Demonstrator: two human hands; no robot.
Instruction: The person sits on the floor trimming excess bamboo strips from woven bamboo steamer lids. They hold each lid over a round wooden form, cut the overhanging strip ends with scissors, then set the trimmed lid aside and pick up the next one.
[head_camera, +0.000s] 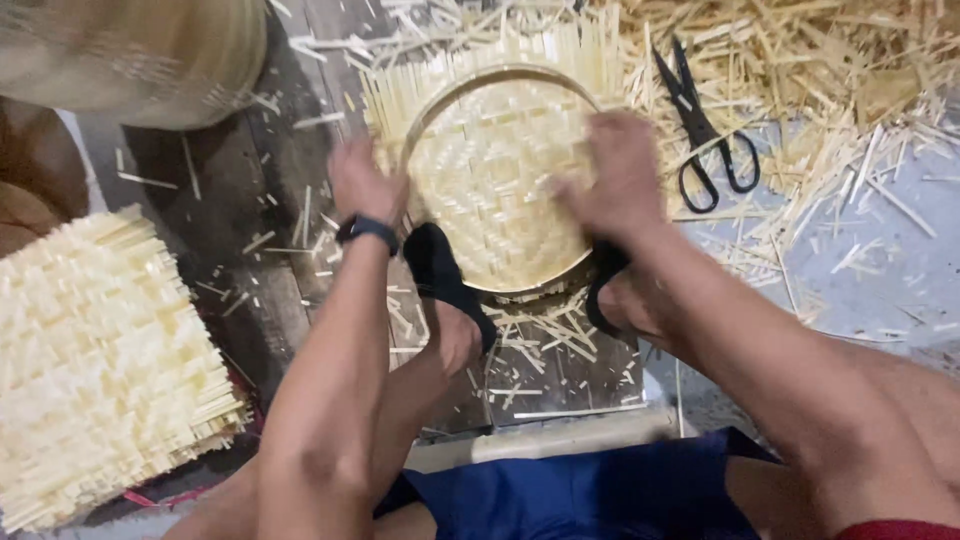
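A round woven bamboo basket (490, 170) with a hoop rim lies on the floor in front of me, with loose strip ends sticking out past its far edge. My left hand (362, 185) grips the rim on the left side. My right hand (612, 178) presses on the weave and rim at the right side. Both of my feet, in black sandals (445, 275), pin the near edge of the basket.
Black scissors (705, 135) lie to the right of the basket among bamboo scraps (820, 70). A stack of flat woven mats (95, 360) sits at the left. A finished basket (140, 55) stands at the top left. Offcuts litter the wooden boards (270, 190).
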